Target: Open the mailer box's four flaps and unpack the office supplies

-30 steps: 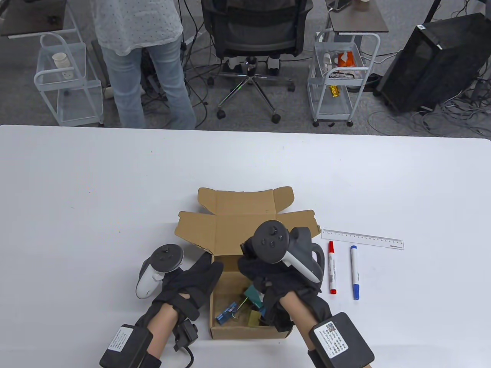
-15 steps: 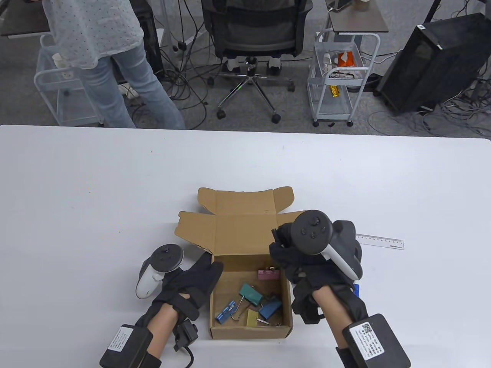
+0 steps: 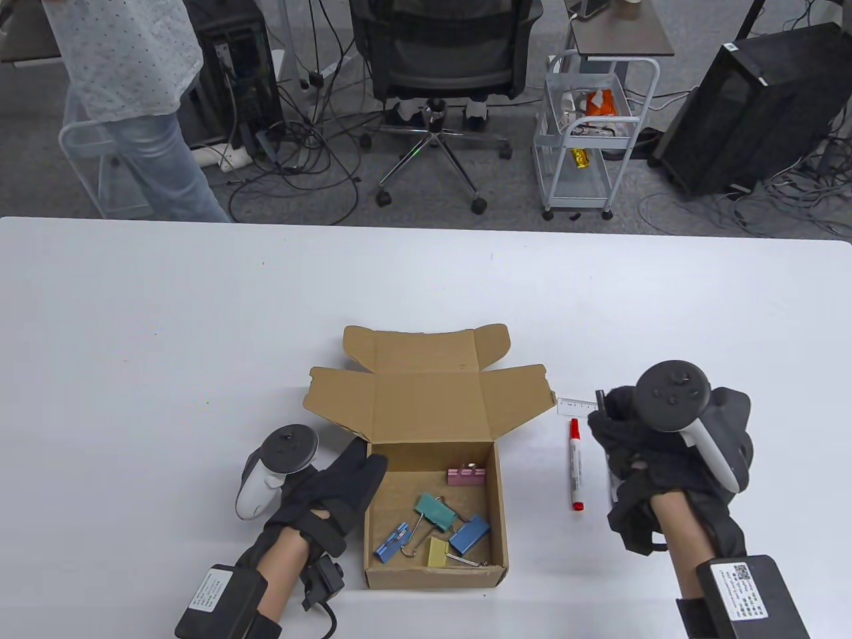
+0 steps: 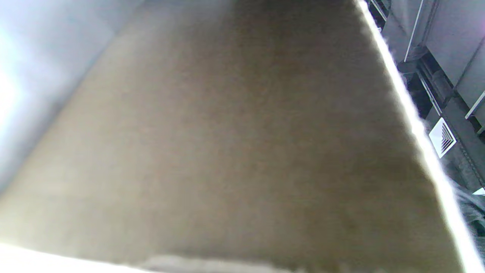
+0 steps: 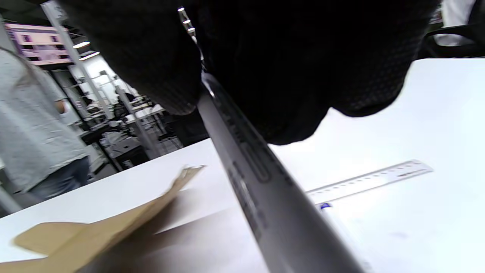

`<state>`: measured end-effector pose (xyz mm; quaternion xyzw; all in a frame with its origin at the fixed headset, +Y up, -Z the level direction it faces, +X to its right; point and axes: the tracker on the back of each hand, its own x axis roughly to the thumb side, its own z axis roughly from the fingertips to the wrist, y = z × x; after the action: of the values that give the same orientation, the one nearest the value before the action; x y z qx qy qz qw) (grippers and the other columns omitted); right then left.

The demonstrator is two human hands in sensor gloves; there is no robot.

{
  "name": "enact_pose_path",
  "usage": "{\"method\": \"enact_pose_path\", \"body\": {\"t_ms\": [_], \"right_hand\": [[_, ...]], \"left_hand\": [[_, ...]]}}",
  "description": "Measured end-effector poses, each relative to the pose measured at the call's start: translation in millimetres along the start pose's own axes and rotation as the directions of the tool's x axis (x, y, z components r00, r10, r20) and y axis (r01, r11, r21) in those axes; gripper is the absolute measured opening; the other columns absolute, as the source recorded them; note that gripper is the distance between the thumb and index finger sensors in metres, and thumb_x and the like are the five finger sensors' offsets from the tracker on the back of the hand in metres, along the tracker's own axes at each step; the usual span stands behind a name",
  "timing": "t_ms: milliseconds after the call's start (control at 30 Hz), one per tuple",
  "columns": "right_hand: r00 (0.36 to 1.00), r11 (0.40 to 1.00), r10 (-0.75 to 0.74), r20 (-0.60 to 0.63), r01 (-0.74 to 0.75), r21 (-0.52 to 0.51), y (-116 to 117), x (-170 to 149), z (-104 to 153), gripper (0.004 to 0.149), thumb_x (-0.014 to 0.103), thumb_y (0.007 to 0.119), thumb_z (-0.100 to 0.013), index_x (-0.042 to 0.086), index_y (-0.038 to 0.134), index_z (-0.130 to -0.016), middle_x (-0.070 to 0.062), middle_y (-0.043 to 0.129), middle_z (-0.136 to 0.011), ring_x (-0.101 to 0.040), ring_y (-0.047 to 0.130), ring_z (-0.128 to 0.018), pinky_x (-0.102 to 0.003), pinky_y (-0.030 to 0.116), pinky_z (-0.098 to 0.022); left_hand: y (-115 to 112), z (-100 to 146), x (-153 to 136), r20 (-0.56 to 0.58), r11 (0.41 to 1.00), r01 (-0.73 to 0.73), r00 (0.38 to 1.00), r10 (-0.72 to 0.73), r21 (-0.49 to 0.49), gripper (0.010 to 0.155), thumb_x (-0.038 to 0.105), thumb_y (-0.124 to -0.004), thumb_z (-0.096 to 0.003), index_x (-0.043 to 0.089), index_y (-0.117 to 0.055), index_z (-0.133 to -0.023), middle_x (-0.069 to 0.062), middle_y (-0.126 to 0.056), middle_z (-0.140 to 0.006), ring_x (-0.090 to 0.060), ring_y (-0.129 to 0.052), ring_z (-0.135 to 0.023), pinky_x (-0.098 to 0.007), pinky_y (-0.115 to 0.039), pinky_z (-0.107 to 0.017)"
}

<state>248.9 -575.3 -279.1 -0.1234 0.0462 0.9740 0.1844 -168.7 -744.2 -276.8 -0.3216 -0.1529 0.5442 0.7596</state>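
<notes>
Right hand [image 3: 655, 459] now off the mailer box [image 3: 432, 516], grip clamped on a marker [image 5: 265, 189]; left hand's [image 3: 333, 492] grip unclear

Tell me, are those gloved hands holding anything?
The right hand grips a marker by its barrel. The left hand holds nothing, resting against the box.

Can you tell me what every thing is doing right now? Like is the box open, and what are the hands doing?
mailer box: open, flaps spread.
binder clips: lying loose inside the box.
red marker: capped, flat on the table.
ruler: flat, partly under the right hand.
left hand: rests against the box's left wall.
right hand: grips a marker above the table.
</notes>
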Motion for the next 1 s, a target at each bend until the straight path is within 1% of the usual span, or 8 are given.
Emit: {"method": "enact_pose_path", "body": {"t_ms": [100,233,433,667,800,1000], "right_hand": [[0.998,1.000,0.018,-0.067,-0.018,-0.002,4.4,-24.2,-9.7,0.048,0.039,0.088,-0.056,0.012,0.080,-0.095,-0.008,0.104,-0.076,-0.030,0.108,-0.059,-0.053,0.089,-0.052],[0.989,0.999,0.040,-0.140,-0.038,0.018,18.0,-52.2,-24.5,0.047,0.038,0.088,-0.056,0.011,0.082,-0.094,-0.009,0.104,-0.076,-0.030,0.108,-0.059,-0.053,0.089,-0.052],[0.971,0.992,0.115,-0.212,-0.102,0.073,42.6,-79.7,-44.0,0.046,0.038,0.088,-0.055,0.011,0.083,-0.093,-0.008,0.105,-0.076,-0.030,0.108,-0.058,-0.053,0.089,-0.052],[0.953,0.979,0.181,-0.241,-0.151,0.137,68.3,-95.6,-59.8,0.046,0.038,0.089,-0.055,0.012,0.084,-0.093,-0.007,0.105,-0.076,-0.028,0.109,-0.057,-0.051,0.090,-0.051],[0.943,0.972,0.211,-0.256,-0.175,0.154,77.2,-98.8,-66.8,0.047,0.039,0.089,-0.055,0.012,0.083,-0.093,-0.007,0.105,-0.076,-0.026,0.109,-0.055,-0.050,0.090,-0.051],[0.914,0.948,0.302,-0.270,-0.258,0.187,85.5,-100.0,-76.4,0.049,0.040,0.090,-0.054,0.014,0.082,-0.094,-0.006,0.104,-0.077,-0.025,0.109,-0.055,-0.049,0.091,-0.051]], "left_hand": [[-0.4,0.0,-0.2,-0.004,1.000,0.000,1.000,0.000,0.006,0.077,0.056,-0.045,-0.0617,0.014,-0.010,-0.116,-0.021,-0.016,-0.124,-0.049,-0.015,-0.117,-0.059,-0.034,-0.082],[-0.6,0.3,-0.3,-0.006,1.000,-0.001,1.000,0.001,0.010,0.077,0.056,-0.045,-0.0618,0.014,-0.010,-0.116,-0.021,-0.016,-0.125,-0.048,-0.015,-0.117,-0.059,-0.034,-0.082],[-0.7,0.5,-0.4,-0.006,1.000,-0.002,1.000,0.002,0.013,0.077,0.056,-0.045,-0.0619,0.015,-0.010,-0.116,-0.021,-0.016,-0.125,-0.048,-0.015,-0.117,-0.059,-0.034,-0.082],[-0.9,1.0,-0.3,-0.010,1.000,-0.005,1.000,0.005,0.022,0.077,0.056,-0.045,-0.0619,0.015,-0.010,-0.117,-0.021,-0.016,-0.125,-0.048,-0.015,-0.117,-0.059,-0.034,-0.082],[-0.8,1.4,-0.3,-0.012,1.000,-0.003,1.000,0.003,0.026,0.077,0.056,-0.046,-0.0619,0.015,-0.010,-0.117,-0.021,-0.017,-0.125,-0.048,-0.016,-0.117,-0.059,-0.034,-0.082],[-0.6,1.8,-0.4,-0.011,1.000,-0.003,1.000,0.003,0.026,0.077,0.056,-0.046,-0.0619,0.015,-0.010,-0.117,-0.021,-0.017,-0.125,-0.048,-0.016,-0.117,-0.059,-0.035,-0.082]]}}
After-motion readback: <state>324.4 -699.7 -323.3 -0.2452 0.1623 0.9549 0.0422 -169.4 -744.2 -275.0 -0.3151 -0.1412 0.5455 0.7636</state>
